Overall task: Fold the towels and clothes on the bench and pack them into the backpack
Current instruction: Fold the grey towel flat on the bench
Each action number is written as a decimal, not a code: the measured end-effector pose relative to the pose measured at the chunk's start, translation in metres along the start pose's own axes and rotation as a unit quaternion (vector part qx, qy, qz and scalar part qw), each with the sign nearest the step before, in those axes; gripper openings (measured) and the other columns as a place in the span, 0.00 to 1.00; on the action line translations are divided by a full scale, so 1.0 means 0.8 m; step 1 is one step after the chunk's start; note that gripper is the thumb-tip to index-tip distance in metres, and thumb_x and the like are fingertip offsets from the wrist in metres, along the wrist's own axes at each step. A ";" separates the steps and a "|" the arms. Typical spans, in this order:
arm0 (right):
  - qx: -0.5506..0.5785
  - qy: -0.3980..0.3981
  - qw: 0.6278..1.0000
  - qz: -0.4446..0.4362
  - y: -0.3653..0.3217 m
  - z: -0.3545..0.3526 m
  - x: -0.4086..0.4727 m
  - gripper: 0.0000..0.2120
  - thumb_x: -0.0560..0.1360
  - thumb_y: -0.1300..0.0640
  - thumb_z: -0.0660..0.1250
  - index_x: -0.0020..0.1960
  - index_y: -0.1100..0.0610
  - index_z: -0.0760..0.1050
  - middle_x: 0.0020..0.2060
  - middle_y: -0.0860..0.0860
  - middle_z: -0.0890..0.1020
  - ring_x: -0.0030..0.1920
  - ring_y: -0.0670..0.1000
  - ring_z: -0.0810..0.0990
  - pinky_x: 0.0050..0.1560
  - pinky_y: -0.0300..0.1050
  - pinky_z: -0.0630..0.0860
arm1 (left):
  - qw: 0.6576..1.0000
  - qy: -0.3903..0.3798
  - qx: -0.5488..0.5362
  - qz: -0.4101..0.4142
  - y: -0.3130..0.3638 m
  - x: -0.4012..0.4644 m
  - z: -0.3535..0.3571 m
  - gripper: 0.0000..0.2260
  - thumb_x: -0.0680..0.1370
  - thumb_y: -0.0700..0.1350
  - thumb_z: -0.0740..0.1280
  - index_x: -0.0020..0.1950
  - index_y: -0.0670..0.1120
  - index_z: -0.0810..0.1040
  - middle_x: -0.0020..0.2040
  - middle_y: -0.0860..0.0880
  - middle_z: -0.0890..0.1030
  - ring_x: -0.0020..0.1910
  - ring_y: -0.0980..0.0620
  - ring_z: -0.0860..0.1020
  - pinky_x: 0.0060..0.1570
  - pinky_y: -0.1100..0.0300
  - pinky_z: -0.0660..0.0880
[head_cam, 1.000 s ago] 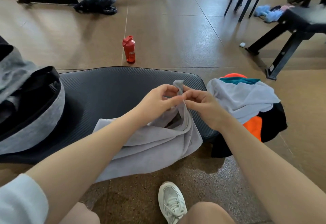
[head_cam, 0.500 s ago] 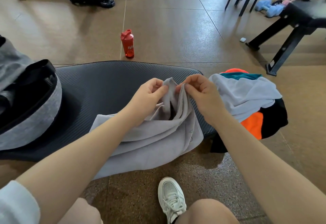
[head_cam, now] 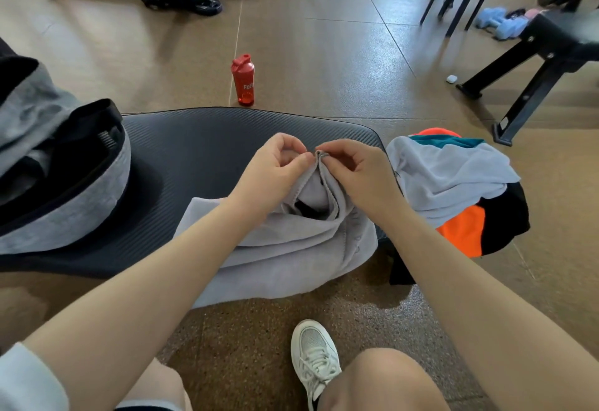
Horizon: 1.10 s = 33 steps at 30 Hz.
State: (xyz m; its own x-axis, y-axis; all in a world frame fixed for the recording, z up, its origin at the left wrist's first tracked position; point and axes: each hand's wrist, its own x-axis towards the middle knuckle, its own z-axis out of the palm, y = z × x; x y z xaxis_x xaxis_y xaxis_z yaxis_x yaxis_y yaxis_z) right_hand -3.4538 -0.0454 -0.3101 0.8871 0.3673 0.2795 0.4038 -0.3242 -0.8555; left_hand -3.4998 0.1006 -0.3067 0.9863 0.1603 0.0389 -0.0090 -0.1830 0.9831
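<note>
My left hand (head_cam: 275, 167) and my right hand (head_cam: 353, 174) meet above the black bench pad (head_cam: 201, 151), both pinching the same raised corner of the grey towel (head_cam: 291, 248). My left thumb and curled fingers close on the fold from one side; my right thumb and forefinger nip the hem from the other, knuckles bent, nothing spread wide. The two edges seem to be held together at that corner, though the fabric bunches there and I cannot tell how many layers I have. Below my hands the towel sags into a hollow, then lies across the near edge of the bench and hangs down over it toward the floor.

The grey and black backpack (head_cam: 58, 177) sits on the left end of the bench, its mouth open toward me, well apart from the towel. Off the bench's right end a heap of clothes (head_cam: 453, 190) is piled: pale blue on top, teal and orange peeking out, black beneath. A red shaker bottle (head_cam: 243, 80) stands upright on the floor beyond the bench. My white sneaker (head_cam: 312, 355) rests on the floor below the hanging towel
</note>
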 end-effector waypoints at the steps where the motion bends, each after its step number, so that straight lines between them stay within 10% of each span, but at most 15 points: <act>1: -0.016 0.030 0.999 0.007 0.001 -0.001 0.001 0.07 0.74 0.63 0.66 0.47 0.54 0.80 0.39 0.41 0.81 0.40 0.35 0.78 0.47 0.29 0.73 | 0.997 0.000 0.053 0.057 -0.002 -0.004 -0.001 0.03 0.77 0.41 0.64 0.46 0.49 0.73 0.40 0.52 0.76 0.37 0.57 0.73 0.40 0.68 0.70; 4: -0.013 0.124 0.989 0.076 0.015 -0.016 0.009 0.08 0.74 0.64 0.65 0.42 0.52 0.77 0.34 0.43 0.78 0.36 0.38 0.75 0.45 0.35 0.71 | 0.961 -0.105 0.206 0.152 -0.020 -0.018 -0.010 0.06 0.77 0.39 0.63 0.45 0.50 0.74 0.40 0.54 0.75 0.36 0.59 0.71 0.39 0.72 0.67; 17: 0.179 0.114 0.950 0.228 0.064 -0.043 0.011 0.14 0.79 0.59 0.56 0.40 0.48 0.75 0.40 0.48 0.73 0.47 0.49 0.69 0.51 0.46 0.67 | 0.747 -0.370 0.551 -0.025 -0.015 -0.015 -0.054 0.10 0.77 0.50 0.60 0.37 0.55 0.75 0.44 0.50 0.77 0.46 0.49 0.74 0.50 0.50 0.74; 22: 0.192 0.130 0.947 0.223 0.079 -0.058 0.002 0.14 0.78 0.62 0.56 0.41 0.50 0.76 0.39 0.46 0.75 0.45 0.46 0.70 0.51 0.42 0.65 | 0.881 -0.339 0.330 -0.009 0.002 -0.044 -0.081 0.08 0.76 0.50 0.66 0.39 0.47 0.76 0.35 0.50 0.75 0.33 0.55 0.71 0.37 0.63 0.69; 28: 0.284 0.147 0.922 0.218 0.071 -0.079 0.004 0.16 0.78 0.65 0.54 0.40 0.51 0.75 0.31 0.42 0.78 0.36 0.42 0.72 0.37 0.35 0.69 | 0.911 -0.270 0.308 0.048 -0.002 -0.081 -0.136 0.06 0.75 0.50 0.66 0.38 0.57 0.74 0.32 0.59 0.75 0.31 0.61 0.71 0.37 0.70 0.68; 33: 0.305 0.006 0.933 0.192 0.046 -0.045 0.007 0.16 0.79 0.64 0.56 0.41 0.51 0.77 0.33 0.47 0.76 0.35 0.44 0.72 0.37 0.38 0.70 | 0.968 -0.140 0.204 0.030 -0.033 -0.075 -0.090 0.08 0.76 0.44 0.66 0.47 0.58 0.76 0.45 0.57 0.80 0.44 0.61 0.77 0.48 0.65 0.73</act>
State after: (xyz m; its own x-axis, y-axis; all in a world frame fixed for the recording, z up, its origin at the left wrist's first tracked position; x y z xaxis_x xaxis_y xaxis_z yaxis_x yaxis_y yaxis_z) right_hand -3.4259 -0.0862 -0.3241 0.9440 0.3155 -0.0963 -0.1432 0.1287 -0.9813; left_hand -3.5703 0.1660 -0.3221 0.9926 -0.1206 -0.0133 -0.0572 -0.5618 0.8253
